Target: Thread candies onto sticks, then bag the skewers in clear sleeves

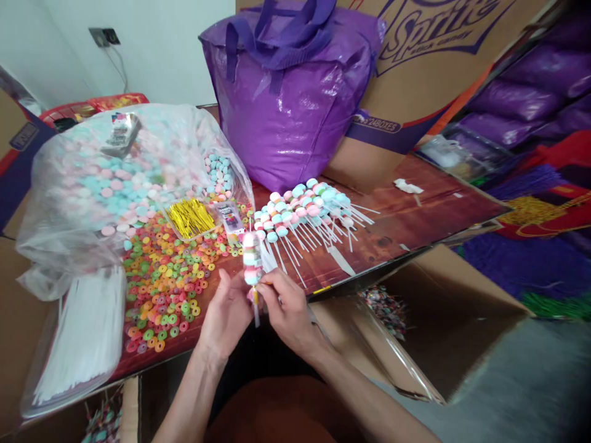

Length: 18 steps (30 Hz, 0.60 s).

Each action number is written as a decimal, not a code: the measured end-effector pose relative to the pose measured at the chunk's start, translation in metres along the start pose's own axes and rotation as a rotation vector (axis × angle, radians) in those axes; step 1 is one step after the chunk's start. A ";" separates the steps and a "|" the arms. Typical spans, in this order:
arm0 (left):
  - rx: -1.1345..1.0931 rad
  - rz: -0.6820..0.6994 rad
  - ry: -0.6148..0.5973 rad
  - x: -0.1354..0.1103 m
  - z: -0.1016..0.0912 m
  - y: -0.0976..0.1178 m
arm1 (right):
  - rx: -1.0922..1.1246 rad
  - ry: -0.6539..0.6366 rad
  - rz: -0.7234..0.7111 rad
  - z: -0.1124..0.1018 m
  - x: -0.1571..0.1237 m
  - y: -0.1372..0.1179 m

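Observation:
Between my hands a marshmallow skewer (252,261) stands upright, its pink, white and blue pieces apparently in a clear wrapper and its white stick pointing down. My left hand (227,312) is on the skewer's left side, fingers closed around its lower part and partly hidden. The thumb and fingertips of my right hand (287,306) pinch the neck just below the marshmallows, where a bit of gold tie (255,296) shows. Just beyond lies a pile of finished-looking marshmallow skewers (302,212), sticks towards me. Ring-shaped gummies (173,280) spread over the table left of my hands.
A tub of gold twist ties (190,217) sits among the gummies, before a big clear bag of marshmallows (108,184). White sticks (83,332) fill a tray at left. Behind stands a purple bag (290,104); an open cardboard box (429,326) is below the table's right edge.

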<state>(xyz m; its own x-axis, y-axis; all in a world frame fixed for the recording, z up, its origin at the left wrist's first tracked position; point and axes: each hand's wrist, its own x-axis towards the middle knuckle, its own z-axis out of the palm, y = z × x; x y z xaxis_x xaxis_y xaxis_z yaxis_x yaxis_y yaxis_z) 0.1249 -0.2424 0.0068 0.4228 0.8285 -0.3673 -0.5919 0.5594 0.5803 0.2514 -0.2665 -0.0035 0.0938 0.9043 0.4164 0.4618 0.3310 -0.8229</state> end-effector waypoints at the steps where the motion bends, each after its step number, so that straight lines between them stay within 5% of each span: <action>1: 0.068 0.067 -0.011 -0.002 0.002 0.001 | 0.051 0.009 0.063 -0.005 -0.001 -0.002; 5: 0.508 0.287 0.056 -0.008 0.006 -0.006 | 0.132 0.077 0.167 -0.022 -0.001 -0.014; 9: 0.592 0.244 0.093 -0.005 0.007 -0.017 | 0.220 0.123 0.206 -0.029 -0.004 -0.020; 15: 0.766 0.198 -0.012 0.010 0.017 -0.023 | 0.572 0.055 0.654 -0.034 -0.036 0.000; 18: 1.057 0.370 -0.122 0.033 0.017 -0.013 | 0.644 0.282 0.762 -0.046 -0.057 0.017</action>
<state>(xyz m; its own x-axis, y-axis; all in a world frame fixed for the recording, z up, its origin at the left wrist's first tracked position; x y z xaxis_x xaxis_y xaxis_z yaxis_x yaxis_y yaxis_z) 0.1584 -0.2230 -0.0004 0.4403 0.8978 -0.0053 0.1592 -0.0723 0.9846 0.2946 -0.3251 -0.0236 0.4043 0.8661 -0.2939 -0.3581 -0.1458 -0.9222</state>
